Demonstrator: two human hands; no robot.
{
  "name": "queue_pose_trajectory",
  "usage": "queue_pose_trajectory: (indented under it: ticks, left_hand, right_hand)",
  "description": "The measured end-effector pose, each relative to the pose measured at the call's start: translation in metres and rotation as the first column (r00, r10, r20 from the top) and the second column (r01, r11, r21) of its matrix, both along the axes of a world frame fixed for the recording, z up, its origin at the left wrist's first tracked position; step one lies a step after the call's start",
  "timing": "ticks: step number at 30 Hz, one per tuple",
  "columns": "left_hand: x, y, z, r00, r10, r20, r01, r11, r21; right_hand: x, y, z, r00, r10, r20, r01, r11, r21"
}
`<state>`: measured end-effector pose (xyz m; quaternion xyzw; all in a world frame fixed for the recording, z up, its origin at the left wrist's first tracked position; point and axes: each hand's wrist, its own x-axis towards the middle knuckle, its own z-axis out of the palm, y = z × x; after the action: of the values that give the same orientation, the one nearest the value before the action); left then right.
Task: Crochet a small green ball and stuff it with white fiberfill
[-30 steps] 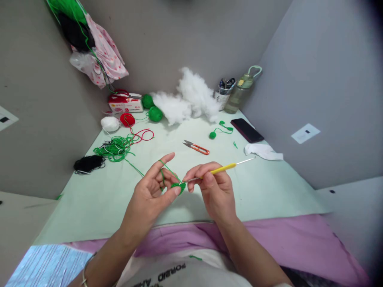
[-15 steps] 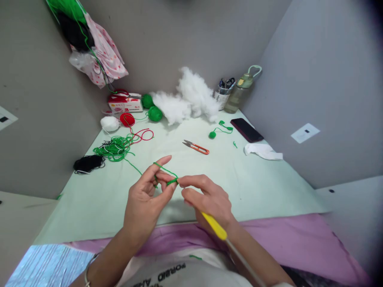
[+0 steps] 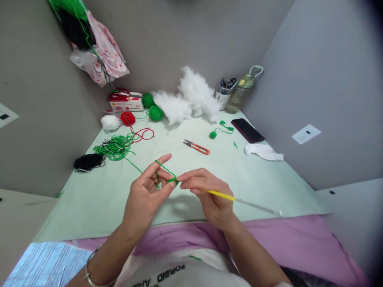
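Observation:
Between thumb and fingers, my left hand [image 3: 147, 193] pinches a small green crochet piece [image 3: 172, 180]. Green yarn [image 3: 165, 166] runs taut from that piece over the raised index finger. My right hand [image 3: 211, 195] is closed round a crochet hook with a yellow grip [image 3: 221, 194]; its metal shaft points out to the right. The hook's tip meets the green piece, hidden at the fingertips. From the left hand, a strand leads back to a tangle of green yarn [image 3: 115, 147] on the table.
Thread snips [image 3: 196, 147] lie ahead of my hands. White stuffing [image 3: 197, 93], green yarn balls [image 3: 155, 113] and a red ball [image 3: 127, 118] stand at the back. To the right are a phone [image 3: 247, 130], a tissue [image 3: 263, 152] and a bottle [image 3: 237, 95]. Black yarn [image 3: 89, 162] lies left.
The hook has swung in my right hand: its rear end pointed down towards my body and now points right, over the table. My left hand keeps its pinch almost unmoved.

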<state>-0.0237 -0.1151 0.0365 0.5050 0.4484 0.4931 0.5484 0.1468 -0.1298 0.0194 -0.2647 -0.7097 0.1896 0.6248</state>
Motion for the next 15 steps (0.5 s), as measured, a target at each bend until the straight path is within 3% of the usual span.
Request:
queue_pose_trajectory:
  ticks: [3, 6, 8, 12, 15]
  left_hand:
    - [0.000, 0.000, 0.000, 0.994, 0.080, -0.079, -0.076, 0.996, 0.052]
    - [0.002, -0.002, -0.001, 0.999, 0.033, -0.005, -0.034, 0.997, -0.065]
    - [0.002, -0.003, -0.002, 0.999, 0.002, 0.050, 0.003, 0.994, -0.112]
    - [0.003, -0.004, -0.004, 0.997, 0.080, 0.017, -0.079, 0.996, -0.049]
    - [0.004, -0.004, -0.004, 0.998, 0.055, 0.035, -0.052, 0.996, -0.078]
  right_hand:
    - [0.001, 0.000, -0.005, 0.997, -0.024, 0.067, 0.023, 0.999, 0.028]
    - [-0.004, -0.003, -0.013, 0.964, -0.209, 0.163, 0.179, 0.967, 0.180]
    - [-0.008, -0.005, -0.015, 0.945, -0.273, 0.180, 0.237, 0.951, 0.200]
    - [-0.011, -0.004, -0.008, 0.993, -0.118, 0.013, 0.117, 0.990, 0.077]
    - [-0.012, -0.002, -0.002, 0.994, -0.088, -0.071, 0.093, 0.993, 0.079]
